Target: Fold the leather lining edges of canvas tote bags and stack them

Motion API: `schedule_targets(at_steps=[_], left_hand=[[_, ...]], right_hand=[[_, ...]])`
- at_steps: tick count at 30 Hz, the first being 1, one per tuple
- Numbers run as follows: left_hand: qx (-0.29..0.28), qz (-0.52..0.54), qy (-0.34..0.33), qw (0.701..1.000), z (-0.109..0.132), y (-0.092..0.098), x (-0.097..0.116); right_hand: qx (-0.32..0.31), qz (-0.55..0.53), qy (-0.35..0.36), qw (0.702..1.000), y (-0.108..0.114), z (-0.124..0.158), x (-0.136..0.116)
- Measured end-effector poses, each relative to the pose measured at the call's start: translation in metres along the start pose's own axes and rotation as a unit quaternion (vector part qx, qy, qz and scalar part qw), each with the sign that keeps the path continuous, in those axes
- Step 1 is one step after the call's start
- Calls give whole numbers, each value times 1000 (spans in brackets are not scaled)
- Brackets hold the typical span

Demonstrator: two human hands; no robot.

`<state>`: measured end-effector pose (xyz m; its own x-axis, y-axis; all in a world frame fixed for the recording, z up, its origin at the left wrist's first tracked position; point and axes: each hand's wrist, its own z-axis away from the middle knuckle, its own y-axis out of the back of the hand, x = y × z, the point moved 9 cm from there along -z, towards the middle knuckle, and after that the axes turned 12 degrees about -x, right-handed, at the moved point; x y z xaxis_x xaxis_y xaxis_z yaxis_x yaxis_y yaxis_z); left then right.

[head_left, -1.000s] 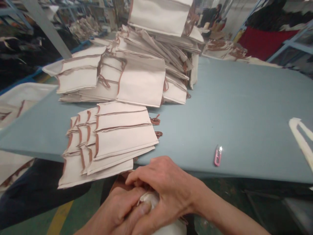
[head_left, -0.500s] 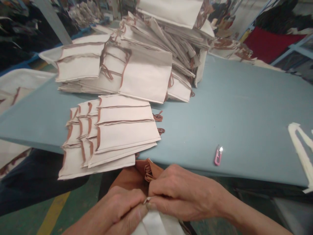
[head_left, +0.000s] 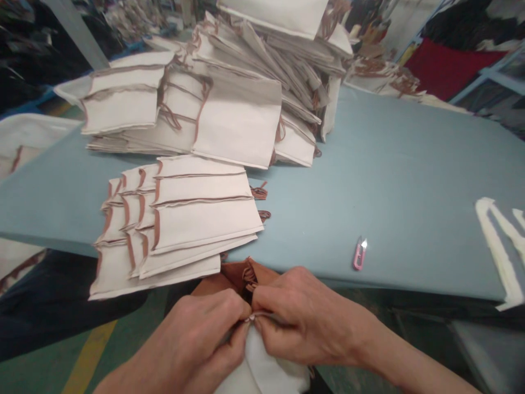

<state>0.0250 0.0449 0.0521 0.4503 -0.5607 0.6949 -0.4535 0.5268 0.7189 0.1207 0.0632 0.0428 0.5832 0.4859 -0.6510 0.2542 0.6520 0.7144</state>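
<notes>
The left hand (head_left: 192, 334) and right hand (head_left: 307, 317) pinch the gathered edge of a white canvas bag with brown trim (head_left: 262, 361); pink metal-bladed snips (head_left: 360, 254) lie on the pale blue desk (head_left: 410, 164).

pink thread snips (head_left: 360, 254) on blue table (head_left: 414, 164)

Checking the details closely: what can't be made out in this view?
Head view: the pinched spot between the left hand and right hand, hidden by the fingers.
Head view: the white cloth, lower part cut off by the bottom edge.
Head view: the tan-brown fabric, partly hidden by the hands.
Head view: the topmost cream canvas bag, cut off by the top edge.
</notes>
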Motion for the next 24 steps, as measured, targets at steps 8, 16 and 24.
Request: schedule_targets(at_steps=[8, 16, 24], left_hand=[[83, -138, -85, 983, 7, 3, 19], [12, -207, -149, 967, 4, -3, 25], [46, -117, -108, 986, 4, -2, 14]], right_hand=[[57, -210, -9, 976, 3, 6, 16], [-45, -546, -58, 834, -36, 7, 35], [-38, -566, -85, 819, -39, 2, 41]])
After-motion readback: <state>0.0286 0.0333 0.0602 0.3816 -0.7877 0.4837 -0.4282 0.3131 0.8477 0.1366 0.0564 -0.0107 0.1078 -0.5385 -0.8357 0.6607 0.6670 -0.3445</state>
